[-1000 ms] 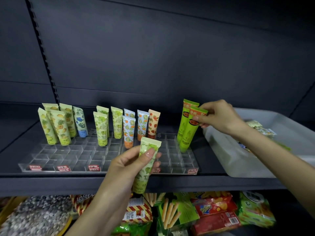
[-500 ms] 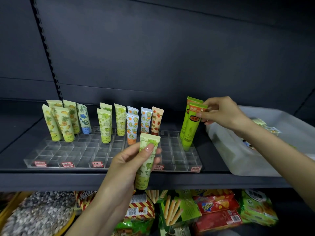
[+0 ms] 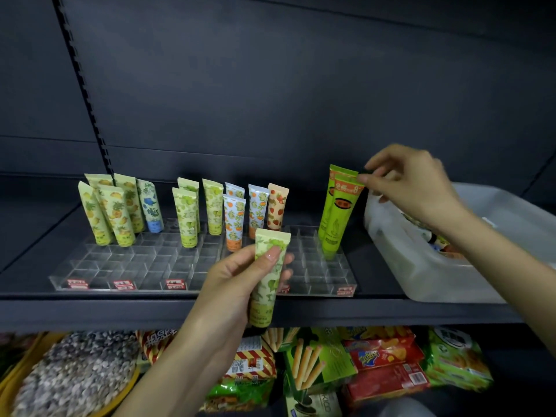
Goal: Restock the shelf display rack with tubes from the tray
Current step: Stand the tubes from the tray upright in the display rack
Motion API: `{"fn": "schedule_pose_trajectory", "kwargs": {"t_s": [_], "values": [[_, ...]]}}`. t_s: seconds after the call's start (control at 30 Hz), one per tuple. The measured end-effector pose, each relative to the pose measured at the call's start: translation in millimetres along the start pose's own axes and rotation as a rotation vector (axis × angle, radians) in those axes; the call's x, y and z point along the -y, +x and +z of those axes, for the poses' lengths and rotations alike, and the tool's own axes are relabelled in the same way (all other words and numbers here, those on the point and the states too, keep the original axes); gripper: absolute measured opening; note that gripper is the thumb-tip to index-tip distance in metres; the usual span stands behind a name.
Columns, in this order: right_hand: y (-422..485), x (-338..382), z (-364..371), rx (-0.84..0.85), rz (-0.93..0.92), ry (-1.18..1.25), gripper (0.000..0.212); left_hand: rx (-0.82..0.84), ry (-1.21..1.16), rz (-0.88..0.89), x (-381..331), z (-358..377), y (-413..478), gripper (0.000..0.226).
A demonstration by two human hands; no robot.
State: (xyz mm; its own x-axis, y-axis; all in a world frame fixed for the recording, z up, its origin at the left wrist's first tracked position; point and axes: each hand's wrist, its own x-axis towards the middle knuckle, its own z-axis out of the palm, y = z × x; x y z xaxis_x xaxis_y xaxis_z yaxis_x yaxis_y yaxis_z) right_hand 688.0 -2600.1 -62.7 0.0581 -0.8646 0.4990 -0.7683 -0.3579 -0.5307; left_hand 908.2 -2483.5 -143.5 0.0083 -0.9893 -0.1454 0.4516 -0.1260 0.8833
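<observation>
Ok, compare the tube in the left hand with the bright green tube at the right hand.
The pale tube is gripped off the rack by the left hand; the bright green tube stands in the rack, right hand pinching its top. Pale tube: leafy print; bright green tube: orange band. Both are crimp-end up.

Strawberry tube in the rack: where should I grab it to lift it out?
Probably pinch the strawberry tube by its wide flat top edge, coming from above. Its cap end sits down in the clear rack, and an orange-print tube stands close on its left, so the top is most exposed.
</observation>
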Motion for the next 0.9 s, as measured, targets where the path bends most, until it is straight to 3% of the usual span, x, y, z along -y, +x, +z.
{"fn": "schedule_pose_trajectory", "kwargs": {"t_s": [0.07,0.17,0.4,0.5,0.63,0.9], "values": [[-9,17,-7,0.023,-0.027,0.122,0.011,0.012,-0.005,0.002,0,1,0,0.025],[-27,47,-5,0.255,-0.013,0.383,0.005,0.041,0.029,0.022,0,2,-2,0.027],[-52,85,25,0.595,-0.172,0.403,0.013,0.069,0.117,0.098,0,-10,-17,0.036],[-54,99,38,0.661,-0.224,0.415,0.022,0.046,0.123,0.126,-5,-21,-21,0.033],[-53,116,52,0.722,-0.247,0.419,0.008,0.028,0.125,0.157,-11,-38,-25,0.031],[-53,149,78,0.752,-0.292,0.358,0.006,0.039,0.109,0.183,-21,-74,-32,0.033]]}}
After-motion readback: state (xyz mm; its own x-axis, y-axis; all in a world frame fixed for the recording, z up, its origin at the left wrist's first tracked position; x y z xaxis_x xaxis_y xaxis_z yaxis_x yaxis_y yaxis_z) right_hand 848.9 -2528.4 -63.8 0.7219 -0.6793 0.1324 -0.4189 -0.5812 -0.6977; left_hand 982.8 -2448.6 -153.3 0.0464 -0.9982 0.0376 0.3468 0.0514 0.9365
